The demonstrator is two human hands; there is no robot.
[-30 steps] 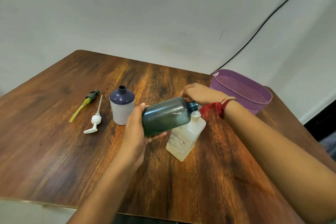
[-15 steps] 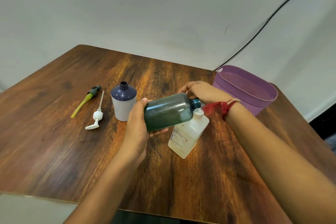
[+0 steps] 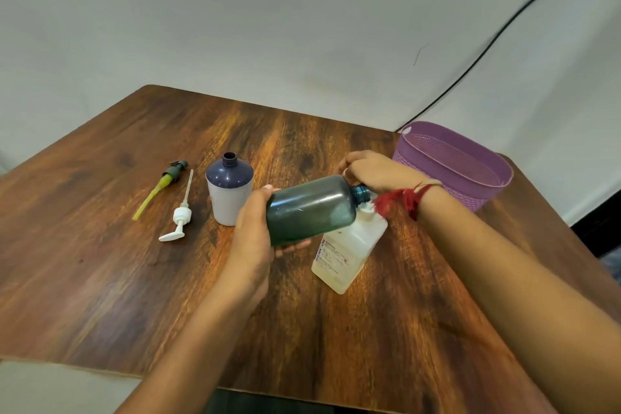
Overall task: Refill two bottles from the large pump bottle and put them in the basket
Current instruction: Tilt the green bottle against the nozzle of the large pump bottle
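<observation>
Green-tinted pump bottle (image 3: 311, 207) lies tipped, gripped by the left hand (image 3: 252, 228) so its neck meets the white bottle (image 3: 349, 245). The right hand (image 3: 376, 171) curls beside that neck, its hold hidden. The purple basket (image 3: 470, 193) waits far right.

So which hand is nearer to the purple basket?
The right. The right hand is beside the basket, at the green bottle's neck; the left hand grips that bottle's base, farther off.
</observation>
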